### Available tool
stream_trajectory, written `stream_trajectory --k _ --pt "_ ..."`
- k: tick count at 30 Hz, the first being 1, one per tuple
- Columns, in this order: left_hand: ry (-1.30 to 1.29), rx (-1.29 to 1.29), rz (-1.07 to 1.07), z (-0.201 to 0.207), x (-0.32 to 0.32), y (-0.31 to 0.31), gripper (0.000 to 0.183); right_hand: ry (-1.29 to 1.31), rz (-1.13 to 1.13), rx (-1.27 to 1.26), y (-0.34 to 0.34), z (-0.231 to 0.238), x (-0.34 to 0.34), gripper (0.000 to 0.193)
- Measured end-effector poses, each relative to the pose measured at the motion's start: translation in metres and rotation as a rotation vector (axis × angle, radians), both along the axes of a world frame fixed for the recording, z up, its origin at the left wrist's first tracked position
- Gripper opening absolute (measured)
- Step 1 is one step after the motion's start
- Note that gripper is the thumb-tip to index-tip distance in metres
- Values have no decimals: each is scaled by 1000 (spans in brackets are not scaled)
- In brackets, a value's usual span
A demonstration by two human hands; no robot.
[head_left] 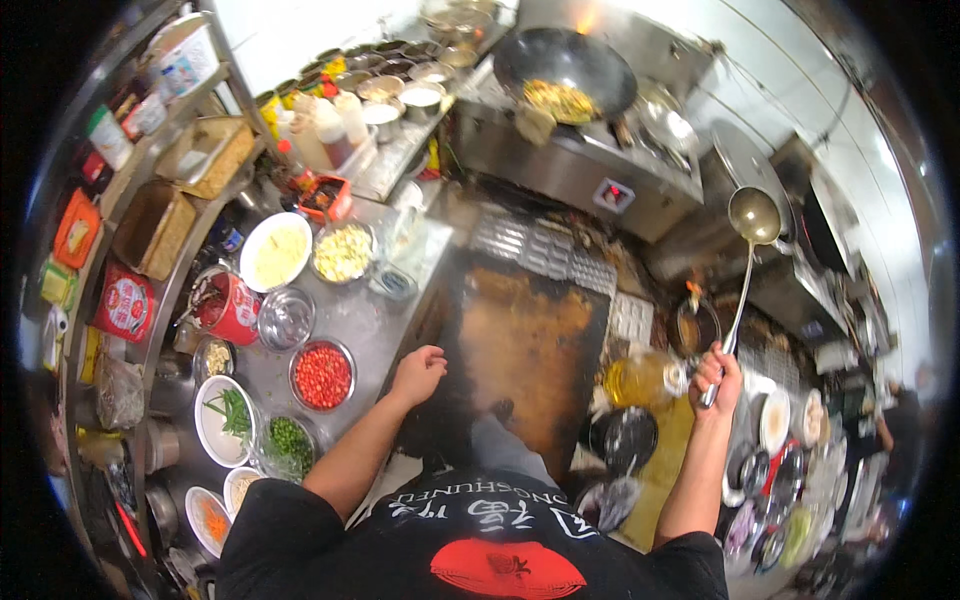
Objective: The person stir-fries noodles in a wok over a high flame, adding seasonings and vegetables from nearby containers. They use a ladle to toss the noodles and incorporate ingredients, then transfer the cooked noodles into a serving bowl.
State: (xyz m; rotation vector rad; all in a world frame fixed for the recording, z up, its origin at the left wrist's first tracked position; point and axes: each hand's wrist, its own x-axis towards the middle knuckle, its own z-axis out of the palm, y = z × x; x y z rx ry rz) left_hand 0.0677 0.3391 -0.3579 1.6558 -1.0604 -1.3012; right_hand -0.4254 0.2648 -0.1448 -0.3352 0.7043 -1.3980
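Observation:
A long-handled metal ladle [754, 216] is gripped near the end of its handle by my right hand [719, 380]. Its bowl is raised, pointing toward the stove side. My left hand [418, 375] hangs in front of me beside the steel counter, fingers loosely curled, with no object seen in it. Closest to that hand stands a bowl of chopped red chillies [323, 375]. On the stove ahead sits a black wok [566, 62] with yellowish food [560, 101] in it and a flame [586, 20] behind.
Bowls of cut ingredients, including chopped greens [288, 446], crowd the left counter [388, 322]. Shelves [185, 235] with boxes and packets line the far left. A jug of yellow oil [640, 380] stands right of the brown-stained floor mat [525, 350]. Another person [893, 425] is at far right.

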Motion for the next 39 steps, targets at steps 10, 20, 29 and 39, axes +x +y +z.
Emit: stream_trajectory --k 10,20,29,39 --pt "179 73 528 69 41 169 29 128 -379 104 209 12 -74 12" --pt "94 -395 280 81 -5 -20 31 300 -598 262 250 -24 -130 19" --pt "-223 -111 -48 54 -130 -144 42 130 -338 114 103 -59 -107 19" --pt "-885 -512 422 170 196 -405 30 118 -78 95 -162 -20 -37 21"
